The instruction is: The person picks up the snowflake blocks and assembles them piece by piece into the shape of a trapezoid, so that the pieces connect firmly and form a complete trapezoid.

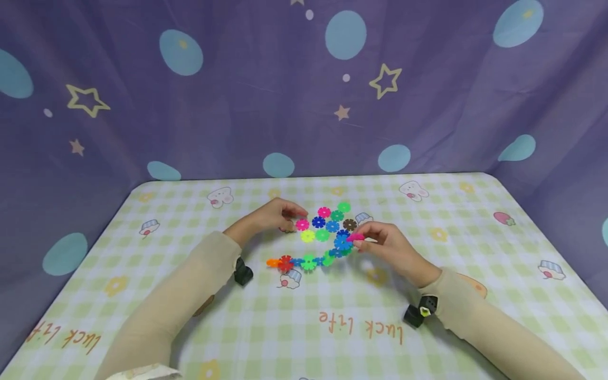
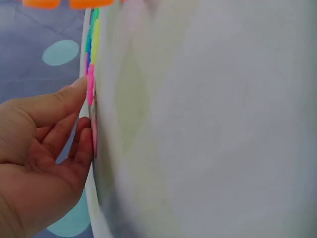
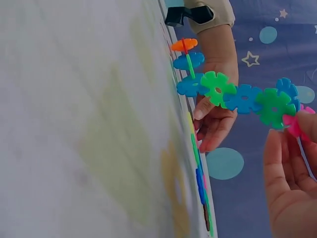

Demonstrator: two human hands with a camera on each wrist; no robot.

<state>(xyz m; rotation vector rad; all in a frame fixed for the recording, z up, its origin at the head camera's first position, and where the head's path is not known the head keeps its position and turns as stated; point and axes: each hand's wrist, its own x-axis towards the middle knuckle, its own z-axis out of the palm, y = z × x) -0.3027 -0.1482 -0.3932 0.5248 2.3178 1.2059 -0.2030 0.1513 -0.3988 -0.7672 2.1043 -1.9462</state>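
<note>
My right hand (image 1: 390, 244) pinches a pink snowflake disc (image 1: 356, 237) at the right end of a curved chain of interlocked plastic snowflake discs (image 1: 309, 262). Blue and green pieces make up most of that chain, while a red disc (image 1: 285, 263) and an orange disc (image 1: 272, 263) sit at its left end. In the right wrist view the chain hangs off the table surface from the pinched end. My left hand (image 1: 275, 213) is by a loose pink disc (image 1: 302, 225), fingers loosely bent; its thumb is very near the disc, and I cannot tell if they touch.
Loose discs lie flat between the hands, among them a yellow disc (image 1: 308, 236), a brown disc (image 1: 349, 225) and several green and blue ones. A checked cloth (image 1: 266, 327) covers the table. Behind it hangs a purple curtain (image 1: 294, 95).
</note>
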